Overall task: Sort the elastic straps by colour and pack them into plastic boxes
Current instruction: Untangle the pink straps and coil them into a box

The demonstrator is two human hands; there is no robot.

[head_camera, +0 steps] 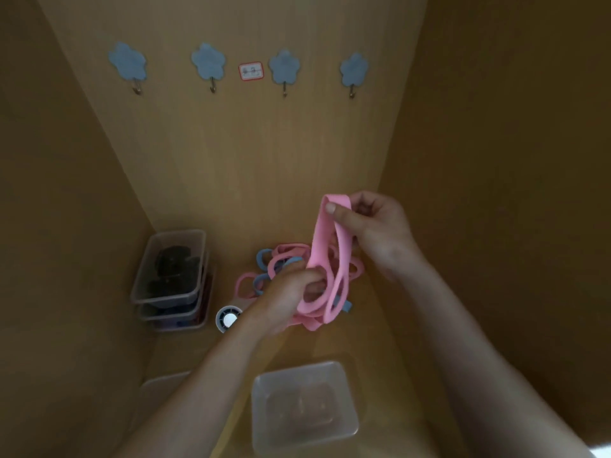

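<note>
The right hand (373, 226) is raised above the shelf floor and pinches the top end of a pink strap (317, 249) between thumb and fingers; the strap hangs down from there to the left hand (287, 295). The left hand is lower; its fingers are curled through several pink loops and grip them.

Behind and under both hands lies the pile of straps (284, 256), pink and blue mixed, on the wooden floor near the back wall (264, 143); the left hand and the hanging strap cover a good part of it, so I cannot tell how many there are.

At the left stands a stack of clear boxes (168, 269); the top one holds dark things, too dim to name. Near the person lies one clear box (347, 421) with nothing seen in it, open at the top. A small round grey and white object (226, 320) sits between the stack and the left wrist, partly hidden by the forearm.

On the back wall hang four blue flower hooks (209, 62) and a small label (251, 71) with a red border.
</note>
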